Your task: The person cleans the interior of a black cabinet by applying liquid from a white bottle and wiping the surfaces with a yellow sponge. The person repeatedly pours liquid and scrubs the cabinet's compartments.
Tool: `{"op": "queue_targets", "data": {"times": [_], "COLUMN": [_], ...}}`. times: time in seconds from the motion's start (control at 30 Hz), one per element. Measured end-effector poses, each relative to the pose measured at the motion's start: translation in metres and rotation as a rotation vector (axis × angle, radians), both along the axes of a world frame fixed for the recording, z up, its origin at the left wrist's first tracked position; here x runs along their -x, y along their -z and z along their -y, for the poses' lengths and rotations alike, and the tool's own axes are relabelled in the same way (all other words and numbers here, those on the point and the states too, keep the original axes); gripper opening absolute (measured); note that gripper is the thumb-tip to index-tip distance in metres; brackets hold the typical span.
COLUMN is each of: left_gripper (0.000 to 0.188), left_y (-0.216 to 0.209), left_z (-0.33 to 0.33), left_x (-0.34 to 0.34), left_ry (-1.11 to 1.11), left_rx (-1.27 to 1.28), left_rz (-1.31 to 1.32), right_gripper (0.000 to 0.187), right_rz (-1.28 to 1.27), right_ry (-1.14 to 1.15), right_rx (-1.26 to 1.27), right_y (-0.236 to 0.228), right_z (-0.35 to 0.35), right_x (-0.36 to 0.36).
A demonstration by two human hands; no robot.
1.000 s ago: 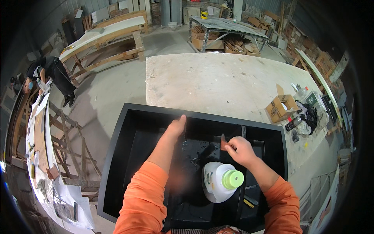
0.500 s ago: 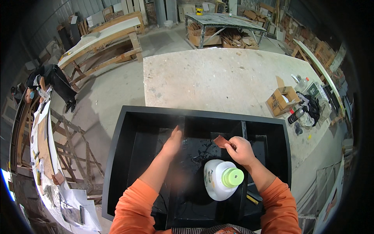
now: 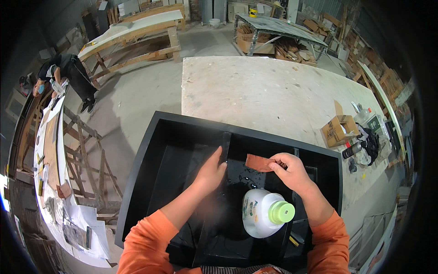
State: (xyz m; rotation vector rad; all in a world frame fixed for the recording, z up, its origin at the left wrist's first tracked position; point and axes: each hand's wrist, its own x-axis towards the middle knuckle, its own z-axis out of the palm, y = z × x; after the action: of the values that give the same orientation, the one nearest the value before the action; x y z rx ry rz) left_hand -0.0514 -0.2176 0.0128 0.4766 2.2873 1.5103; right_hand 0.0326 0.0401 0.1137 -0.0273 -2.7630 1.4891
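Note:
Between thumb and fingers, my right hand (image 3: 293,172) pinches a reddish-brown piece of sandpaper (image 3: 259,163), its free end pointing left over the middle compartment. My left hand (image 3: 211,176) holds nothing; its fingers are stretched out beside the left divider (image 3: 225,147), and contact cannot be made out. Both hands are inside a black divided box (image 3: 248,127). In its middle compartment stands a white jug (image 3: 256,212) with a light green cap, close below my right hand. Wet droplets (image 3: 248,179) glisten on the black surface behind the jug.
A yellow-and-dark tool (image 3: 294,240) lies in the right compartment. The box sits on a pale worktable (image 3: 255,86) with a cardboard box (image 3: 340,131), a spray can (image 3: 353,149) and black plastic at its right. A person (image 3: 68,77) bends over a bench (image 3: 50,137) at left.
The sandpaper has risen away from the compartment floor and shows flatter in my right hand. My left hand stays near the divider. The whole view has shifted and tilted slightly.

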Motion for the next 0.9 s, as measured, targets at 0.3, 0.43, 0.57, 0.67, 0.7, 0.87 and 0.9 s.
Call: {"op": "queue_targets", "data": {"times": [0.3, 0.43, 0.57, 0.67, 0.7, 0.87, 0.9], "left_gripper": [0.057, 0.055, 0.051, 0.041, 0.041, 0.031, 0.026], "left_y": [-0.02, -0.021, -0.017, -0.017, -0.02, -0.047, -0.051], "left_z": [-0.045, -0.027, 0.003, 0.029, 0.043, 0.114, 0.119], "left_x": [0.025, -0.003, -0.054, -0.097, -0.109, -0.131, -0.13], "left_ry": [-0.111, -0.097, -0.071, -0.045, 0.023, -0.052, -0.163], "left_rx": [0.463, 0.439, 0.4, 0.475, 0.503, 0.315, 0.185], "left_rz": [-0.095, -0.108, -0.248, -0.24, -0.159, -0.167, -0.254], "right_gripper": [0.011, 0.014, 0.015, 0.017, 0.015, 0.019, 0.025], "right_rz": [-0.071, -0.089, -0.187, -0.287, -0.275, 0.196, 0.255], "right_ry": [0.008, 0.086, 0.023, 0.035, 0.084, 0.306, 0.353], "right_rx": [0.026, 0.198, 0.362, 0.594, 0.704, 0.58, 0.587], "right_y": [-0.064, -0.092, -0.098, -0.074, -0.059, 0.029, 0.045], "right_z": [0.033, 0.067, 0.106, 0.136, 0.148, 0.17, 0.17], "right_x": [-0.017, -0.032, -0.04, -0.049, -0.053, -0.092, -0.098]}}
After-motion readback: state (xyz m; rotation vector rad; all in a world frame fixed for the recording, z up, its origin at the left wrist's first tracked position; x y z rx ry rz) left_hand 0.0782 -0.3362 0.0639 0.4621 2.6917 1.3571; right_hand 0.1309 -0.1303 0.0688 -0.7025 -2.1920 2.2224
